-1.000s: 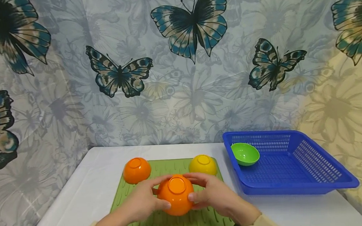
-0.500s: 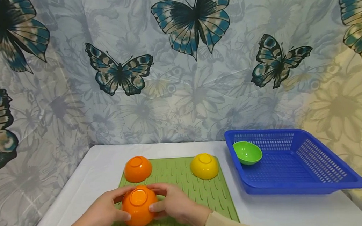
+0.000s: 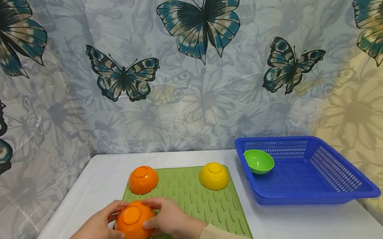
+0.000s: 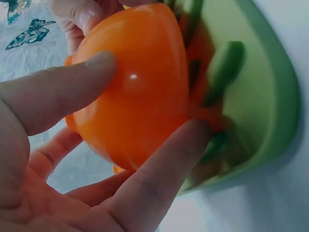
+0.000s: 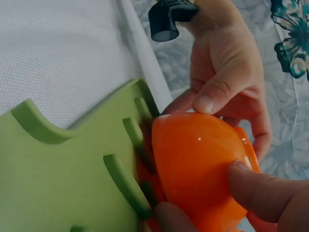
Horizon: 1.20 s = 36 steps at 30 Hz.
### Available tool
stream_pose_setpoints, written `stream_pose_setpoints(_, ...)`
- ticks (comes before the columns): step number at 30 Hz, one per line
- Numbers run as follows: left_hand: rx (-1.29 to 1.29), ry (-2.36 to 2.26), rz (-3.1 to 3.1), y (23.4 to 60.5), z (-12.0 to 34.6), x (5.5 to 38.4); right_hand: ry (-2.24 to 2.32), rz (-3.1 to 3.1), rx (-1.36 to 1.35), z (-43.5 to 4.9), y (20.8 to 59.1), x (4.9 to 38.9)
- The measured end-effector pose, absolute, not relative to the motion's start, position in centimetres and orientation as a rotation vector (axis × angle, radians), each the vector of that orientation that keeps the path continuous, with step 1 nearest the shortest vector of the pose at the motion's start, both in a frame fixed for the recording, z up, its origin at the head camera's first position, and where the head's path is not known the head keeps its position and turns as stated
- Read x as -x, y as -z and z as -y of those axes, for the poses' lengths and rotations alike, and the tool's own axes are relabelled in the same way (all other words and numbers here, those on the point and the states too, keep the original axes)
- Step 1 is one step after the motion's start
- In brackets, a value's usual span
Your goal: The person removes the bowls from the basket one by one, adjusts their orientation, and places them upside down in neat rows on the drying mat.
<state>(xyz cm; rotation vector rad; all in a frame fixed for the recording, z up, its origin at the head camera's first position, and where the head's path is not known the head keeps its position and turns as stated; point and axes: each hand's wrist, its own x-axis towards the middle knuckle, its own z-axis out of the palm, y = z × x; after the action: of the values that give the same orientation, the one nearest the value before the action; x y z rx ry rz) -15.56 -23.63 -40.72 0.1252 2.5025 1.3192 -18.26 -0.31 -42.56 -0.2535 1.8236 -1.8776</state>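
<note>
An orange bowl, upside down with its foot ring uppermost, is at the near left of the ribbed green mat. My left hand grips its left side, and its thumb lies on the orange wall in the left wrist view. From the right, my right hand holds the same bowl between thumb and fingers. The bowl's rim is close over the mat's ribs in the right wrist view; I cannot tell whether it rests fully on them. Behind it sits another upturned orange bowl.
An upturned yellow bowl stands at the mat's far right. On the right of the white table is a blue plastic basket; a green bowl lies in its left end. A butterfly-print cloth hangs behind.
Both hands have carried the orange bowl from the middle of the mat leftward and a little nearer, to the mat's near left. The other bowls and the basket have kept their places.
</note>
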Motion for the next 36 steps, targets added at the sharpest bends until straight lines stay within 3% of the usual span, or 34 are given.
stream_pose_setpoints(20,-0.156,-1.316,-2.502,41.5,23.3,15.0,1.785,-1.953,0.217,1.3,42.5,17.5)
stream_pose_setpoints(36,-0.074,-1.343,-2.444,41.5,22.7,15.5,1.832,-1.730,0.209,-2.1,41.6,18.8)
